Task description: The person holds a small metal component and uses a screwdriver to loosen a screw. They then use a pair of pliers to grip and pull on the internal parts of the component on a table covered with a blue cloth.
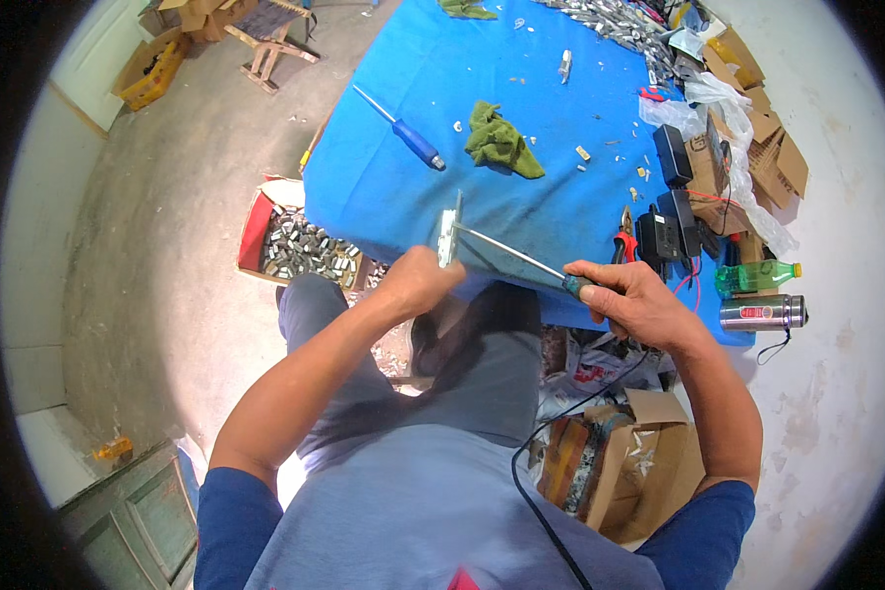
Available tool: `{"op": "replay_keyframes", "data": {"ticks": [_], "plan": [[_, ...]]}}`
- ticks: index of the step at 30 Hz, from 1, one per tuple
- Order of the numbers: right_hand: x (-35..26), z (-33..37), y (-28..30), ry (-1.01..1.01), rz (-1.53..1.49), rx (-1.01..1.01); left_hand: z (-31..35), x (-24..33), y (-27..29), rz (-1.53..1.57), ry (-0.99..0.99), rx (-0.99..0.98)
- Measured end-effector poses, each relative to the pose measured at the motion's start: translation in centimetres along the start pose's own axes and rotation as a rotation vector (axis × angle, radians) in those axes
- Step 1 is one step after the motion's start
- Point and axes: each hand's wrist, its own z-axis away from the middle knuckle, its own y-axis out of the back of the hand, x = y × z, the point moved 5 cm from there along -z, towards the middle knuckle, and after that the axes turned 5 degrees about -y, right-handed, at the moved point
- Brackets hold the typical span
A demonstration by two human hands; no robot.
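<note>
My left hand is closed on the lower end of a small, narrow whitish-metal part, held upright over the near edge of the blue-covered table. What exactly the part is I cannot make out. In my right hand is a screwdriver with a dark green handle. Its long shaft points left, and the tip meets the part or lies right beside it. A second screwdriver with a blue handle rests on the cloth beyond my left hand. Past the part lies a crumpled green rag.
Red-handled pliers, black adapters, a green bottle and a steel flask line the right side. Many metal pieces are heaped at the far right. Left of my legs a box holds small parts. A cable crosses my lap.
</note>
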Motion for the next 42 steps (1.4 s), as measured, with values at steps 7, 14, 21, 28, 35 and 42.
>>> {"op": "replay_keyframes", "data": {"ticks": [7,14,21,28,35,42], "plan": [[-1.4,-0.5,1.0,0.189,0.307,0.062,0.2,0.3,-0.4,-0.036,0.025,-0.011],[-4.1,1.0,-1.4,0.466,0.925,0.291,-0.4,-1.0,-1.2,0.046,0.025,0.005],[-0.4,1.7,-4.1,0.458,0.835,0.385,-0.2,-0.9,-1.1,0.116,0.009,-0.009],[1.6,0.5,-2.6,0.181,0.131,0.112,-0.3,-2.5,-0.4,0.073,0.059,0.014],[1.6,0.4,-2.3,0.413,0.399,0.233,-0.5,-2.9,-0.5,0.17,0.017,0.026],[0.5,1.1,-3.1,0.526,0.772,0.447,-0.3,-3.4,-1.4,0.215,-0.015,0.196]]}}
